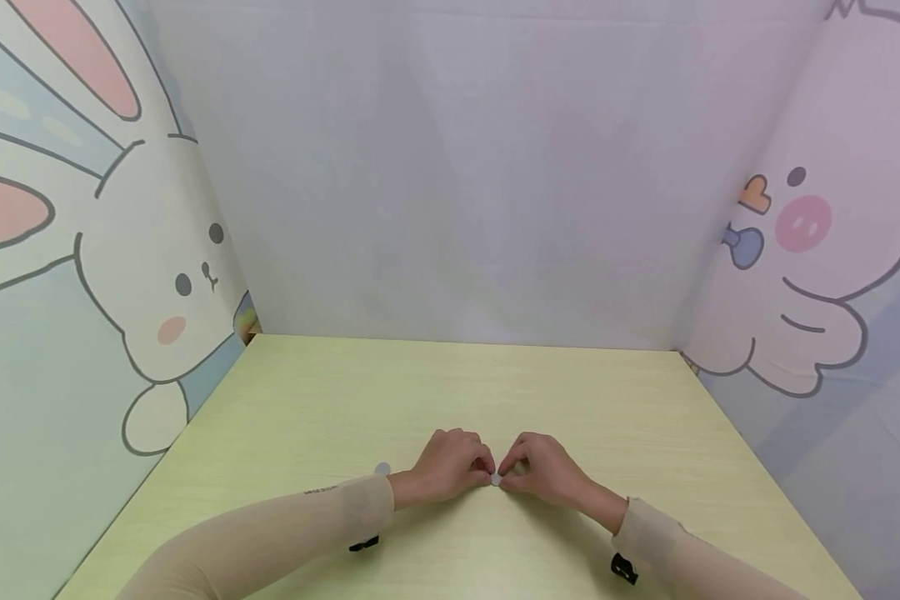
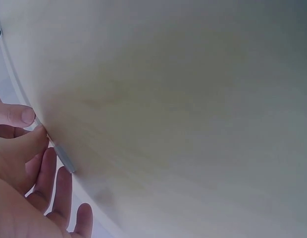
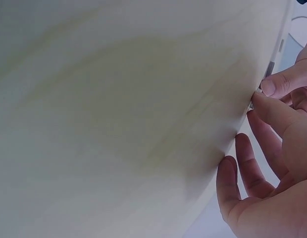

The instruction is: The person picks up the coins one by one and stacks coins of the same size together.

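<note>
Between my two hands, low in the middle of the head view, is a small whitish round piece (image 1: 497,480) on the table. My left hand (image 1: 450,467) pinches its left edge with thumb and forefinger. From the other side, my right hand (image 1: 546,472) pinches it the same way, fingertips close to those of the left. Fingers cover most of the piece in both wrist views. In the left wrist view my left hand (image 2: 25,168) has its other fingers spread along the tabletop; likewise my right hand (image 3: 282,144) in the right wrist view.
A second light grey disc (image 1: 382,468) lies on the pale yellow table (image 1: 465,392), just beyond the left sleeve (image 1: 292,525). Cloth walls with a cartoon rabbit (image 1: 150,275) and a chick-like figure (image 1: 810,275) flank the table; a plain whitish cloth (image 1: 457,183) hangs behind.
</note>
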Demonstrator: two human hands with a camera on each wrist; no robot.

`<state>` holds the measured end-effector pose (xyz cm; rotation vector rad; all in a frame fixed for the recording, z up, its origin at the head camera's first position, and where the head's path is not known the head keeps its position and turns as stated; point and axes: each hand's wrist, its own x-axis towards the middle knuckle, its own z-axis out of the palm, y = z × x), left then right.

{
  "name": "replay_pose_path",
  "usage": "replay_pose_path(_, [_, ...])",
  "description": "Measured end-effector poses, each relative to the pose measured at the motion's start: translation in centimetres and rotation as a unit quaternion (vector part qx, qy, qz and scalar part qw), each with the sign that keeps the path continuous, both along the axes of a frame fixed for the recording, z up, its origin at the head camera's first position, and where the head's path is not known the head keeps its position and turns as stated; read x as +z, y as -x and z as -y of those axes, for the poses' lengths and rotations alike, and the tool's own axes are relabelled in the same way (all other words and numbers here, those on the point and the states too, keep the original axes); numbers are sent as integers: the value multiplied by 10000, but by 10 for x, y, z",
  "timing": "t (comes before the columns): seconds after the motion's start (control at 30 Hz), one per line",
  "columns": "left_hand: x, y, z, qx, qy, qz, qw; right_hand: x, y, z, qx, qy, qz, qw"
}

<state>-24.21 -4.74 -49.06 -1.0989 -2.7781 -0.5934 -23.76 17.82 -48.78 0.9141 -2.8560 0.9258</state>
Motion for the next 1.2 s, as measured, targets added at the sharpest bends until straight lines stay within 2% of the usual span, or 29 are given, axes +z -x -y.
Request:
replay_pose_path(0.2, [1,-1,1,-63,-70,-88,9999,0,0,0,11,-12,-14,10000])
replay_pose_path(0.57, [6,-1,0,-55,-100,22,9999,1,0,-1,14,18,-44,10000])
replay_pose_path(0.9, [1,2,0,8,-32,62,10000,0,0,-1,2,50,38,10000])
replay_pose_path(1.2, [3,1,5,-25,-81,39,10000,0,1,-1,18,73,94,9999])
